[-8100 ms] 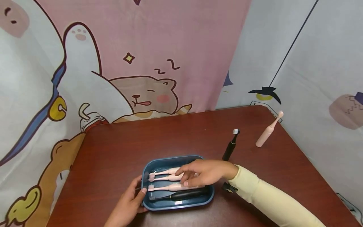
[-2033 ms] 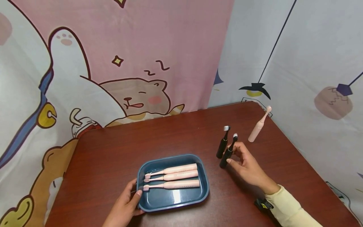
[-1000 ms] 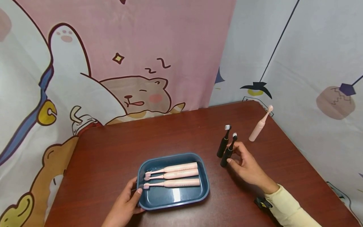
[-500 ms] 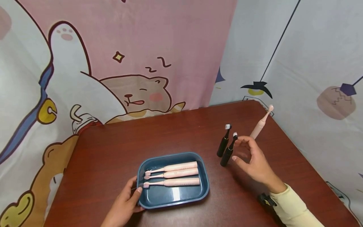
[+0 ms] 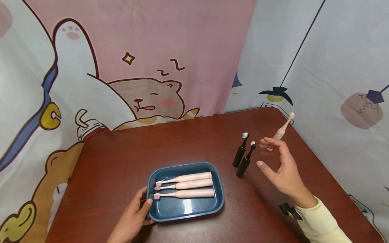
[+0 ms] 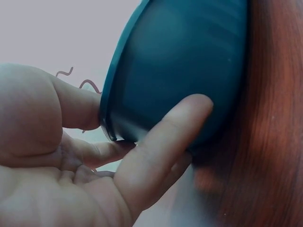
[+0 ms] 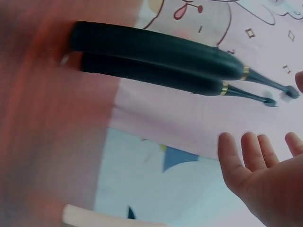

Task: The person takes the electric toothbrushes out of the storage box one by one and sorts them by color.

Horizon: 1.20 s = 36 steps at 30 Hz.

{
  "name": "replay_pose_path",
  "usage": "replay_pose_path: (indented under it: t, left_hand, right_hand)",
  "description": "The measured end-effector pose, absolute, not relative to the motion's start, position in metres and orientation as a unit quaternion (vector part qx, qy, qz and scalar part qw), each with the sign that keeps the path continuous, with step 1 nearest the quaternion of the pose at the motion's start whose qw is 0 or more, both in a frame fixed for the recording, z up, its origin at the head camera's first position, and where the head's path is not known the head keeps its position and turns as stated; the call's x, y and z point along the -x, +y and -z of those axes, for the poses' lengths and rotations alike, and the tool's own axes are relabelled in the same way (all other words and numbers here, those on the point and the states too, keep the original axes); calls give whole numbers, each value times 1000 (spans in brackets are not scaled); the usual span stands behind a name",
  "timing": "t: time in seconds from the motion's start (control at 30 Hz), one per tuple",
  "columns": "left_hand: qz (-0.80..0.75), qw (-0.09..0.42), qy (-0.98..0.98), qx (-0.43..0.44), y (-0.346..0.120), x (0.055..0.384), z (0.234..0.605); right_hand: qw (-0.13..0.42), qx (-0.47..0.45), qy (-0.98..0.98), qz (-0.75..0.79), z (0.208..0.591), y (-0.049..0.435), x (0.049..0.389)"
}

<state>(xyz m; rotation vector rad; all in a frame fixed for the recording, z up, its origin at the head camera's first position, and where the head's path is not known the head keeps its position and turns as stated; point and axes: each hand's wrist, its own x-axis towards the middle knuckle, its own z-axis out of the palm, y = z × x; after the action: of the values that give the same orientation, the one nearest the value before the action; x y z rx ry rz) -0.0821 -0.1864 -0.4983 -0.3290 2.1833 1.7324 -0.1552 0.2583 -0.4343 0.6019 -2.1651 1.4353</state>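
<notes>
My left hand (image 5: pixel 133 211) grips the left end of a blue tray (image 5: pixel 170 207), thumb at the rim (image 6: pixel 108 94) and fingers against the outer wall. Three pink electric toothbrushes (image 5: pixel 194 193) lie side by side in the tray, heads to the left. To the tray's right, two black electric toothbrushes (image 5: pixel 243 167) stand upright on the table, close together; they overlap in the right wrist view. My right hand (image 5: pixel 285 172) is just right of them, fingers spread from the thumb and nothing held. Beyond its fingers a pink electric toothbrush (image 5: pixel 279 133) stands upright, its lower part partly hidden by the hand.
The red-brown wooden table (image 5: pixel 121 162) ends at cartoon-printed cloth walls (image 5: pixel 206 60) at the back and right. A small dark device (image 5: pixel 290 211) sits at the right wrist by the cream sleeve (image 5: pixel 319 219).
The black toothbrush from the tray now stands beside the other black one. My right hand has let go of it and drawn back to the right. The left hand keeps its grip.
</notes>
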Motion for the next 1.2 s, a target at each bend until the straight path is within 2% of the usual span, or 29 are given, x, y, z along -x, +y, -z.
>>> replay_pose_path:
  t: [0.17, 0.3, 0.5, 0.67, 0.8, 0.9, 1.2]
  left_hand:
    - [-616, 165, 762, 115, -187, 82, 499]
    - [-621, 170, 757, 110, -187, 82, 498]
    - [-621, 170, 757, 109, -187, 82, 499]
    - [-621, 158, 760, 108, -186, 82, 499]
    - [-618, 148, 765, 107, -186, 82, 498]
    - [-623, 142, 762, 105, -185, 81, 497]
    - [-619, 148, 763, 111, -184, 82, 497]
  right_hand:
    - [301, -269, -739, -540, 405, 243, 144]
    - [325, -320, -682, -571, 394, 236, 143]
    - [321, -396, -614, -603, 386, 221, 143]
    - [293, -432, -617, -589, 379, 205, 140]
    - [250, -444, -649, -565, 378, 193, 141]
    - [198, -436, -691, -541, 384, 186, 145]
    - [-33, -428, -744, -513, 409, 162, 168]
